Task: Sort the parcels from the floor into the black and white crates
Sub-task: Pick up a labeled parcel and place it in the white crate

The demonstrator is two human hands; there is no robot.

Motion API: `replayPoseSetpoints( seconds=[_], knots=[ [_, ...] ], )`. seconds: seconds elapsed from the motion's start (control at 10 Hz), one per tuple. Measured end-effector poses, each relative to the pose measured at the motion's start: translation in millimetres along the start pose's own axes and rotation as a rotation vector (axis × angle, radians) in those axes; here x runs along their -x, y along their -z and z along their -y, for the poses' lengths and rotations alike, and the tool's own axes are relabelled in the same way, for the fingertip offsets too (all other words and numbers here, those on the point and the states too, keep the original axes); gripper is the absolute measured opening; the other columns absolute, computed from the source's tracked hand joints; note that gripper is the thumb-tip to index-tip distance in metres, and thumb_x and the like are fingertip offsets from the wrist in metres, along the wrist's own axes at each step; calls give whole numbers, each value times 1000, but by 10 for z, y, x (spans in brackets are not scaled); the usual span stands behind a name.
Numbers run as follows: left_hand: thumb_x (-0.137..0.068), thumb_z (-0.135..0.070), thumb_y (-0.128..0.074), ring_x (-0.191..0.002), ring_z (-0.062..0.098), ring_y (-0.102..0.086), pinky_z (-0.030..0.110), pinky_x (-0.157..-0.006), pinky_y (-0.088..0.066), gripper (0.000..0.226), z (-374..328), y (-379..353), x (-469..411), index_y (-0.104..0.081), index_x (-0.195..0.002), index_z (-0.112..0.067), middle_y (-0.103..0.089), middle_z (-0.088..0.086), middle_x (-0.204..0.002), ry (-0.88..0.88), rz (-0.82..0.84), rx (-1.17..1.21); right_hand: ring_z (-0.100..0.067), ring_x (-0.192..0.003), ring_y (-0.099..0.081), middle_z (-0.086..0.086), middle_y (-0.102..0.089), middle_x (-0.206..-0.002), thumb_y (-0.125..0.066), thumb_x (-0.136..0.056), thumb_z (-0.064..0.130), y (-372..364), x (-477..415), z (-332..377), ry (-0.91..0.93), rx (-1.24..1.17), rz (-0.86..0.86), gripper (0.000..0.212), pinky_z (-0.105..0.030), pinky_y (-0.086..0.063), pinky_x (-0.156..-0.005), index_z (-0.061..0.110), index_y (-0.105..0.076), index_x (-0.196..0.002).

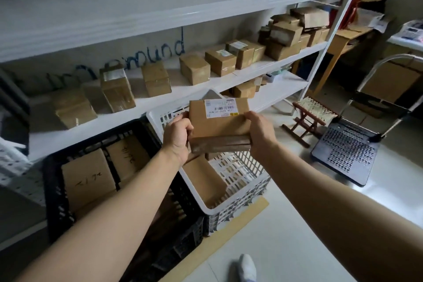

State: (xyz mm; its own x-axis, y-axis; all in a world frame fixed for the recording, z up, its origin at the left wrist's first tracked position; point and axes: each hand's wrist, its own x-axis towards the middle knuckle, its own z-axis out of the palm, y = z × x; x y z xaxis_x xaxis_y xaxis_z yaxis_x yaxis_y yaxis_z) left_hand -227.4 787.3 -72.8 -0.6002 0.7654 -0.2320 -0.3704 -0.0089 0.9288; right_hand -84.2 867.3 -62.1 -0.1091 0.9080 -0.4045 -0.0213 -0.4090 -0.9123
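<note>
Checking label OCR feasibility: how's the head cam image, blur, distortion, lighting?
Head view: wide-angle bowing curves the shelf edges; boxes at far left are smeared; the label on the held parcel is lit but its text is soft; pale glare on the floor at right; black crate interior dim.

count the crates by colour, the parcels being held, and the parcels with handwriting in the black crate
black crate: 1
white crate: 1
held parcel: 1
handwritten parcels: 2
total: 5
</note>
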Motion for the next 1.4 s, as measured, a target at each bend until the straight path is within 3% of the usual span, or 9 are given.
replayPoseSetpoints(
  seconds=[0.2,0.3,0.5,0.6,0.9,1.1,1.2,1.3,1.4],
  knots=[
    [-59,-2,-43,-65,18,-49,16,-47,-36,48,93,-191,-516,-68,-100,-8,-64,5,-78,-20,-92,-43,-26,-104,-58,-12,-60,-114,-53,-92,27,-132,-672,200,-19,69,88,28,-37,-51,-89,15,-58,-117],
    [-51,-7,-47,-83,24,-58,25,-66,-46,64,152,-282,-791,-66,-113,-6,-70,8,-95,15,-152,-55,-21,-98,-55,-8,-58,-108,-51,-94,26,-207,-977,317,-24,137,142,31,-32,-47,-85,14,-56,-122],
    [-86,1,-42,-66,10,-57,16,-52,-42,31,288,-408,-1137,-65,-87,-19,-69,-4,-69,81,-178,-26,-24,-102,-54,-11,-58,-107,-52,-92,25,-340,-1509,286,-113,228,204,19,-33,-43,-87,15,-55,-107],
    [-89,-6,-49,-73,13,-51,26,-62,-38,23,441,-357,-1246,-57,-74,-22,-60,-1,-75,183,-231,-24,-25,-103,-54,-12,-58,-108,-51,-93,28,-363,-1705,133,-175,279,216,28,-34,-44,-90,11,-54,-116],
    [-91,-21,-57,-78,15,-56,27,-65,-45,5,892,-299,-1588,-62,-90,-21,-61,-1,-88,408,-206,-56,-30,-101,-61,-13,-63,-103,-52,-84,38,-320,-2108,-396,-288,310,127,23,-46,-49,-96,15,-51,-82],
    [-92,-23,-57,-59,14,-61,20,-51,-48,9,1352,-282,-1711,-62,-85,-21,-67,0,-70,523,-206,-100,-23,-95,-54,-9,-54,-97,-50,-92,32,-192,-2141,-779,-368,392,47,34,-36,-46,-99,4,-56,-110],
    [-92,-23,-57,-65,12,-59,22,-56,-46,9,1570,-293,-1802,-63,-86,-20,-65,-1,-76,526,-173,-182,-13,-72,-51,-1,-49,-80,-48,-96,24,-83,-2144,-951,-390,335,74,39,-24,-48,-68,1,-53,-127],
    [-92,-24,-57,-70,13,-58,24,-62,-46,11,1748,-339,-1943,-66,-94,-16,-64,0,-81,486,-121,-304,-10,-63,-45,-1,-51,-82,-44,-98,20,4,-2157,-1096,-443,306,87,41,-27,-42,-68,-2,-50,-132],
    [-94,-27,-56,-82,17,-61,29,-79,-48,23,1888,-384,-2107,-66,-108,-12,-66,3,-91,481,-33,-414,-21,-86,-50,-9,-50,-103,-41,-98,19,32,-2263,-1253,-481,244,45,43,-31,-42,-79,-2,-48,-134]
  ],
)
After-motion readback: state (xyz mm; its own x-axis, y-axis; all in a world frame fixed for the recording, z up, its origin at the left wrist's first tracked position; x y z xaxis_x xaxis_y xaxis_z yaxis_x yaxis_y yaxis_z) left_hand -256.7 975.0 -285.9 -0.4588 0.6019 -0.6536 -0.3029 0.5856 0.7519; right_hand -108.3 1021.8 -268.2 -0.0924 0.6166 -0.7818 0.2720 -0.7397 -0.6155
